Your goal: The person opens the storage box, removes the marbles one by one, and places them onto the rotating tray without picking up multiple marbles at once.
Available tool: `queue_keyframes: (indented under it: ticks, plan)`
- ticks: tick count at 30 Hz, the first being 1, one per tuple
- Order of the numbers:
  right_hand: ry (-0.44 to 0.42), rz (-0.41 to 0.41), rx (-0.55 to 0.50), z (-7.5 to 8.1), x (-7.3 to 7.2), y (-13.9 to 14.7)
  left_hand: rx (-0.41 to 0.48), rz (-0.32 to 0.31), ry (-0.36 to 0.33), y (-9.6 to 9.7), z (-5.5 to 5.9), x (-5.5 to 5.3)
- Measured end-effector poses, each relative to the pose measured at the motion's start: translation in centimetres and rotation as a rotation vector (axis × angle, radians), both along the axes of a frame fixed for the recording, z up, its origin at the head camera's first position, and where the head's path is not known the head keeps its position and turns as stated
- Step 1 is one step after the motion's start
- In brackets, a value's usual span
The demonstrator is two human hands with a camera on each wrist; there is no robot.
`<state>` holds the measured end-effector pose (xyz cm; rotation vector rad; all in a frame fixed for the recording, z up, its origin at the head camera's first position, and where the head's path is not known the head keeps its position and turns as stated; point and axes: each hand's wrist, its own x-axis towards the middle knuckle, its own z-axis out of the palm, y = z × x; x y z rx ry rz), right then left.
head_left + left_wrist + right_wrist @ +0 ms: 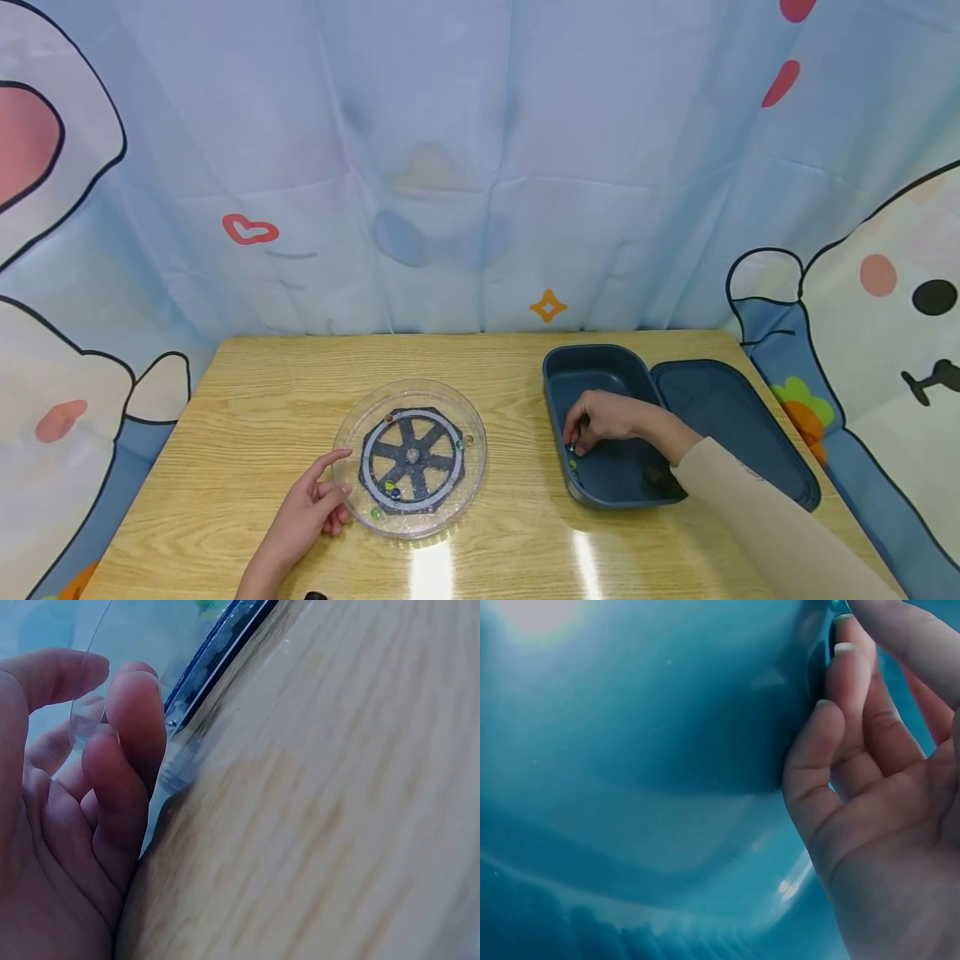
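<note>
A clear round plastic dish (472,408) lies on the table, with a dark spoked wheel pattern (412,455) at its middle and several glass marbles in it. My left hand (311,500) holds its left rim; the left wrist view shows the fingers (124,712) curled at the transparent edge. Inside the dark blue box (555,408), my right hand (603,417) reaches down to the left wall and pinches a small marble (841,606) at the fingertips. A few green-yellow marbles (573,468) lie along that wall, just below the fingers.
The dark blue lid (742,425) lies right of the box, against its side. A small black object (316,596) shows at the near edge of the wooden table (277,392). A patterned blue curtain (450,167) hangs behind the table.
</note>
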<state>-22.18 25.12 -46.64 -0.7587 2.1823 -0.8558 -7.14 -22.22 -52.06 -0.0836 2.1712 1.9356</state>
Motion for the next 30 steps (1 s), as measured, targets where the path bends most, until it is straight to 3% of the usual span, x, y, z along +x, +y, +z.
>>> queue_keyframes:
  ticks: [8,18,30]
  plan:
    - [0.038,-0.002,-0.012,0.3,0.0,0.5,-0.004,0.006,-0.003,0.0,0.0,0.0]
    - [0.087,-0.091,-0.068,1.2,0.4,1.1,0.008,0.016,-0.012,0.0,0.1,0.1]
    - [0.098,-0.125,-0.149,3.7,1.6,1.1,0.025,0.007,0.001,-0.1,-0.1,0.0]
